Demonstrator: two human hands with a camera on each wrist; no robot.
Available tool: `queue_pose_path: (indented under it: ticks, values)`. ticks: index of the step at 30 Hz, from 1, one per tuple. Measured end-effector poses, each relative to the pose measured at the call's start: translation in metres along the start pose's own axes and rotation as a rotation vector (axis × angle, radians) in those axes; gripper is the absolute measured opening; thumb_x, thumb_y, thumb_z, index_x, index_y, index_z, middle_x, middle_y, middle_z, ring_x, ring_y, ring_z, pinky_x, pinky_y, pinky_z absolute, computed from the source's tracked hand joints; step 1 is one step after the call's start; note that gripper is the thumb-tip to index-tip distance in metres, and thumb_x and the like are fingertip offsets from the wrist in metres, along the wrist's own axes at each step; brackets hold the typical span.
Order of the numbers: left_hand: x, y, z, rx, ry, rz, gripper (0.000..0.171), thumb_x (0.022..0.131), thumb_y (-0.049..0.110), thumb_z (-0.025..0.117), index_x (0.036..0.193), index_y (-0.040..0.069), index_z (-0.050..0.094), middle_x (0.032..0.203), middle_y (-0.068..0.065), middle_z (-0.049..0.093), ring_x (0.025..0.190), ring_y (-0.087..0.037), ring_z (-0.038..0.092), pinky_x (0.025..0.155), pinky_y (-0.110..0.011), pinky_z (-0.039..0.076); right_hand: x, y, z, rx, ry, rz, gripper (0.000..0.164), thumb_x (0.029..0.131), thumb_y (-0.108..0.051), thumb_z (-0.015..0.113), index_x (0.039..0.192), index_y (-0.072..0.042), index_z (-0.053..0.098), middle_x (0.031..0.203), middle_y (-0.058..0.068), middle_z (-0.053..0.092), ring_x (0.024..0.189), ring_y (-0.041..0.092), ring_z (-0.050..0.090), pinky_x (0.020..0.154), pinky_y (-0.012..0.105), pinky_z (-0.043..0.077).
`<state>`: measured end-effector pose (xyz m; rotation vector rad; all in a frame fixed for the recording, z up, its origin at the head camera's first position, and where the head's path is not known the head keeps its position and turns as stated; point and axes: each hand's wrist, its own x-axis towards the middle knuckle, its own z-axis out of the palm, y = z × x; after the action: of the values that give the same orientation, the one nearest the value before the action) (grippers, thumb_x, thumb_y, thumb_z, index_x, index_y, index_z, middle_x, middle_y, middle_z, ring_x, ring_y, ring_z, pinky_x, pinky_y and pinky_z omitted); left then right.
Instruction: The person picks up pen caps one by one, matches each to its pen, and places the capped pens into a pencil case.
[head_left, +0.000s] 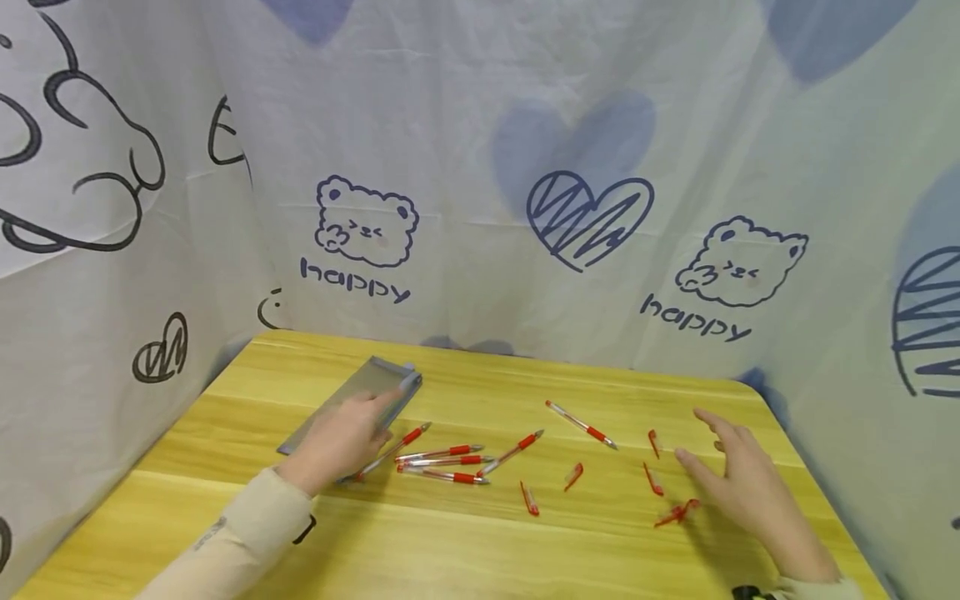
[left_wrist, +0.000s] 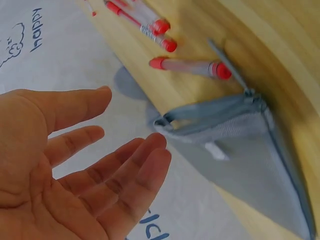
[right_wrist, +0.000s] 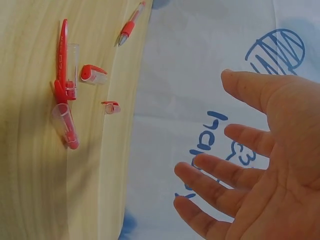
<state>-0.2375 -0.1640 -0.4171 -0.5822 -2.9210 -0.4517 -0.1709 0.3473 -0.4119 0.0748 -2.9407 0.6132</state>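
Note:
My left hand hovers over the near side of a grey mesh zipper pouch, fingers extended and holding nothing. In the left wrist view the pouch has its zipper end parted, and that hand's fingers are loosely spread beside it. Several uncapped red gel pens lie just right of the left hand. My right hand is above the right part of the table, fingers apart with nothing in them. Nearest to it are red pen caps, two or more lying together.
One more red pen lies toward the back of the wooden table. Loose caps are scattered across the middle and right. A white printed cloth hangs around the table's back and sides.

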Motion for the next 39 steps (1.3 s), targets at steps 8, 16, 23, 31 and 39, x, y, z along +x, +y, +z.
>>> queue_pose_path:
  ticks: [8, 16, 23, 31, 39]
  values:
    - [0.007, 0.003, 0.013, -0.056, -0.089, -0.002, 0.06, 0.089, -0.002, 0.079, 0.147, 0.006, 0.063, 0.126, -0.023, 0.074, 0.092, -0.028, 0.071, 0.075, -0.044, 0.062, 0.001, 0.009, -0.001, 0.061, -0.005, 0.005, 0.077, 0.108, -0.044, 0.064, 0.162, 0.002, 0.036, 0.146, 0.043, 0.049, 0.124, 0.061, 0.062, 0.095, 0.072, 0.054]
    - [0.012, 0.001, 0.023, -0.08, -0.133, 0.006, 0.058, 0.09, -0.002, 0.081, 0.145, 0.004, 0.064, 0.124, -0.022, 0.073, 0.106, -0.036, 0.072, 0.088, -0.051, 0.063, 0.002, 0.026, -0.002, 0.191, -0.046, 0.048, 0.073, 0.11, -0.042, 0.06, 0.163, 0.002, 0.035, 0.151, 0.044, 0.047, 0.127, 0.061, 0.061, 0.098, 0.069, 0.056]
    - [0.017, -0.002, 0.03, -0.107, -0.136, 0.028, 0.051, 0.091, -0.006, 0.076, 0.141, 0.001, 0.067, 0.122, -0.023, 0.075, 0.113, -0.041, 0.072, 0.098, -0.055, 0.061, 0.001, 0.046, -0.001, 0.345, -0.05, 0.145, 0.068, 0.113, -0.038, 0.055, 0.164, 0.002, 0.034, 0.152, 0.04, 0.05, 0.13, 0.057, 0.06, 0.088, 0.038, 0.063]
    - [0.019, -0.004, 0.031, -0.196, -0.197, -0.014, 0.055, 0.087, -0.017, 0.068, 0.14, 0.001, 0.067, 0.094, -0.011, 0.073, 0.085, -0.021, 0.066, 0.081, -0.043, 0.061, -0.005, 0.054, -0.006, 0.413, -0.052, 0.196, 0.068, 0.113, -0.039, 0.055, 0.164, 0.002, 0.034, 0.151, 0.035, 0.054, 0.102, -0.006, 0.065, 0.081, 0.023, 0.059]
    - [0.02, -0.006, 0.034, -0.297, -0.238, -0.07, 0.054, 0.089, -0.015, 0.068, 0.141, 0.001, 0.065, 0.092, -0.013, 0.074, 0.074, -0.018, 0.066, 0.072, -0.034, 0.06, -0.009, 0.059, -0.006, 0.456, -0.032, 0.22, 0.067, 0.113, -0.037, 0.055, 0.162, 0.003, 0.035, 0.143, 0.031, 0.062, 0.094, -0.015, 0.063, 0.08, 0.022, 0.059]
